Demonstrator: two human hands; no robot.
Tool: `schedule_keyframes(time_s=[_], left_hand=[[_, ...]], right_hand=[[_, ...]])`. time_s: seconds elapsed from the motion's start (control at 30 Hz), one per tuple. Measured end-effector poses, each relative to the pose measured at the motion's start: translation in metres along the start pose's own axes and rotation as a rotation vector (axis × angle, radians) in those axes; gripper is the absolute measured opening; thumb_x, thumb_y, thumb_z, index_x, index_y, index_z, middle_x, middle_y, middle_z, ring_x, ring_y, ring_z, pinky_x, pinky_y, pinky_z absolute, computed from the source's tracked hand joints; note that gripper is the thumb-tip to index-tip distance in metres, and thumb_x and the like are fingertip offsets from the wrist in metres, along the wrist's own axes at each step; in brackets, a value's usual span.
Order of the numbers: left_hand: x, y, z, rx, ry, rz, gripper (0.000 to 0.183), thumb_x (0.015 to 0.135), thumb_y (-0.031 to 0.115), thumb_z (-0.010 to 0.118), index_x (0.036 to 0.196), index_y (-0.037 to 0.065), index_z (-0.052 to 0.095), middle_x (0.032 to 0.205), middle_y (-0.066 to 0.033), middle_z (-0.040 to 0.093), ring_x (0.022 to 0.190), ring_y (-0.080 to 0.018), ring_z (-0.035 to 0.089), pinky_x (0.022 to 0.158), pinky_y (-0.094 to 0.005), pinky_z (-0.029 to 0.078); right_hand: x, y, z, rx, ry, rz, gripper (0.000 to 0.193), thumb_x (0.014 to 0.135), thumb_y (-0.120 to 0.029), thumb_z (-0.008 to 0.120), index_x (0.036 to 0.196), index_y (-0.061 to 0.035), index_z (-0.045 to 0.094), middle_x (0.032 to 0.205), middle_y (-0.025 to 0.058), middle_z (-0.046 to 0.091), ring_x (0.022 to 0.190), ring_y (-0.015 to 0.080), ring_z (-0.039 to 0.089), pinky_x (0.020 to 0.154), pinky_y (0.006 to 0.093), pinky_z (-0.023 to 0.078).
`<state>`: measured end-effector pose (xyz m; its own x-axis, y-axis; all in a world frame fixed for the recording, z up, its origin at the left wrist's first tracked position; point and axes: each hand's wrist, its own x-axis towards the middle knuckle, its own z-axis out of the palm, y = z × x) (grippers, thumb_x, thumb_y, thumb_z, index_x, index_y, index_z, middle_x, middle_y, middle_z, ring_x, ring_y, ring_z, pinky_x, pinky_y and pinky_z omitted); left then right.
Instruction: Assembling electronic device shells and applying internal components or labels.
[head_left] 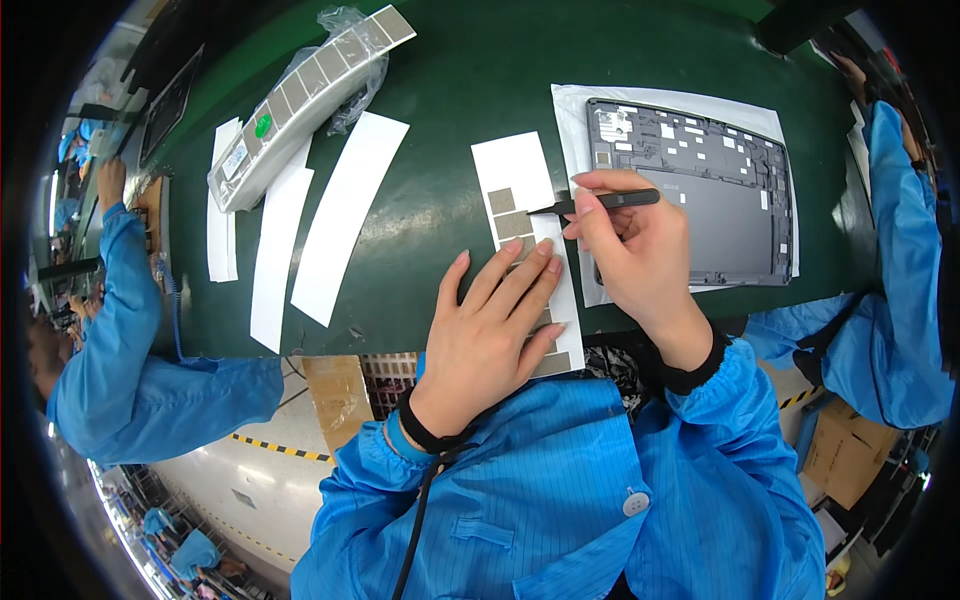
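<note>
My left hand (492,325) lies flat, fingers spread, on a white backing strip (518,165) that carries small grey square pads (502,200). My right hand (634,250) grips black tweezers (598,202) whose tip touches the edge of a grey pad (514,224) on the strip. To the right lies an open dark tablet housing (700,205) on a white sheet (572,120), its inner side up.
Empty white strips (345,215) lie on the green mat (450,80) to the left. A plastic-wrapped bundle of pad strips (300,100) sits at the back left. Other people in blue sleeves stand at the left (120,330) and right (905,260).
</note>
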<state>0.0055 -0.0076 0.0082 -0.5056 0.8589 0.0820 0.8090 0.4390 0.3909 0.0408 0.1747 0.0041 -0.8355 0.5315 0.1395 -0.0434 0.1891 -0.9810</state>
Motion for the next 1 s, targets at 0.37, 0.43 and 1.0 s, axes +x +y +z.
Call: schedule_keyframes(time_s=[0.37,0.43,1.0], left_hand=[[0.018,-0.01,-0.019,0.083,0.005,-0.1,0.054,0.09,0.013,0.06,0.143,0.011,0.047,0.153,-0.0083,0.039,0.144,-0.0319,0.031,0.114,-0.049,0.029],[0.019,-0.019,-0.03,0.112,-0.007,-0.13,0.054,0.09,0.008,0.058,0.143,0.009,0.047,0.154,-0.0102,0.038,0.144,-0.0361,0.029,0.114,-0.0491,0.029],[0.117,0.156,0.043,-0.239,0.19,0.309,0.022,0.077,0.006,0.071,0.097,0.002,0.062,0.1,-0.0129,0.055,0.09,-0.0326,0.055,0.077,-0.0403,0.045]], right_hand=[[0.002,-0.031,-0.071,0.097,0.22,0.008,0.034,0.096,-0.004,0.058,0.128,0.0033,0.048,0.082,0.0059,0.063,0.068,0.0093,0.062,0.061,0.0211,0.051],[0.002,-0.021,-0.111,0.058,0.362,-0.066,0.041,0.096,-0.004,0.057,0.133,0.0032,0.042,0.084,0.0062,0.062,0.069,0.0091,0.061,0.061,0.0199,0.049],[-0.037,0.019,-0.255,-0.026,0.533,0.032,0.062,0.093,0.002,0.056,0.146,0.0075,0.024,0.082,0.0075,0.063,0.062,0.0081,0.058,0.057,0.0209,0.047]])
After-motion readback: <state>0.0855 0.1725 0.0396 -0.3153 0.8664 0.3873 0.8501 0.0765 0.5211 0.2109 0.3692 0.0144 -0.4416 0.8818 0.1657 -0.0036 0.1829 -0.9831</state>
